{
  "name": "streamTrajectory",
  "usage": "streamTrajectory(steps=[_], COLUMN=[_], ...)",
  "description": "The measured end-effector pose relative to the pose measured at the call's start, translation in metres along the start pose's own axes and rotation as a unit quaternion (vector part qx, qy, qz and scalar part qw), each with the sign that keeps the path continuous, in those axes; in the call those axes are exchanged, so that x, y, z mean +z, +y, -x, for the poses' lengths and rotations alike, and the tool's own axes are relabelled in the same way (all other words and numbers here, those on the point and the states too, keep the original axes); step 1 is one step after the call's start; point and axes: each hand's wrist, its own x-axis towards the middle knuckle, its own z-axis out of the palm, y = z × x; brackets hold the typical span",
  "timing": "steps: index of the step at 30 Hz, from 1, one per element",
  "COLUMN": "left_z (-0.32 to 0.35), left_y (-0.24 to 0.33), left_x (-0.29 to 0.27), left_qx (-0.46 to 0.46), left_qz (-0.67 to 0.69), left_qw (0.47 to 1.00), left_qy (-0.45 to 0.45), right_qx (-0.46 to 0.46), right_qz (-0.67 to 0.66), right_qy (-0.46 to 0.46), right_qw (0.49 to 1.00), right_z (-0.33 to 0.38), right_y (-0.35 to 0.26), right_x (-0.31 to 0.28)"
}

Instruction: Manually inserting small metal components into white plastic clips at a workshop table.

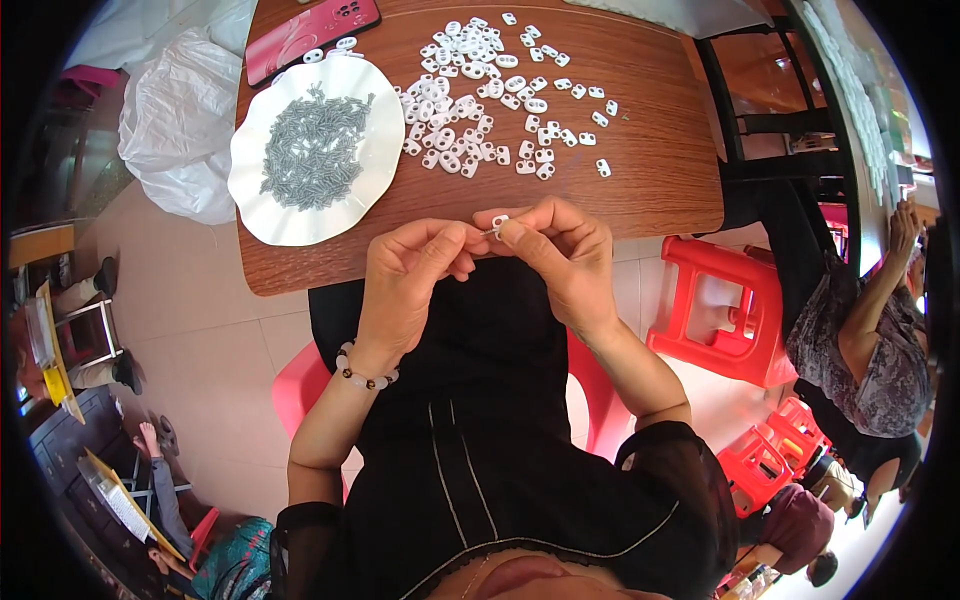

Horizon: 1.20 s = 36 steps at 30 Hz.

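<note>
Just over the table's near edge my two hands meet, fingertips almost touching. My right hand pinches a small white plastic piece with two holes between thumb and forefinger. My left hand is closed in a pinch on a thin grey screw, its tip close to the white piece. Whether the screw has entered a hole cannot be made out. Left of my hands, a white wavy-rimmed plate holds a heap of small grey screws. Beyond my hands lie many loose white pieces.
The brown wooden table carries a pink phone behind the plate. A white plastic bag hangs at its left side. A red stool stands to the right. Other people sit at the far right and lower left.
</note>
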Motion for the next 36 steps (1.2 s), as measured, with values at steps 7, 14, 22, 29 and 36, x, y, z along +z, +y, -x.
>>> streamTrajectory(steps=[7,14,22,29,36], left_z=[0.000,0.001,-0.001,-0.004,-0.006], left_y=[0.004,0.004,0.005,0.004,-0.001], left_x=[0.008,0.015,0.017,0.017,0.013], left_qx=[0.004,0.012,0.017,0.019,0.014], left_qz=[-0.001,-0.010,-0.023,-0.027,-0.004], left_qw=[1.000,1.000,1.000,0.999,1.000], left_qy=[-0.003,0.004,0.013,0.020,0.015], right_qx=[-0.006,-0.010,-0.007,-0.014,-0.011], right_qz=[-0.006,-0.041,-0.030,-0.012,-0.024], right_qy=[0.005,-0.007,-0.002,0.003,0.011], right_qw=[1.000,0.999,1.000,1.000,1.000], right_z=[0.002,0.003,0.003,0.002,-0.001], right_y=[-0.004,-0.001,0.001,0.002,0.003], right_x=[-0.001,-0.005,-0.004,-0.002,-0.001])
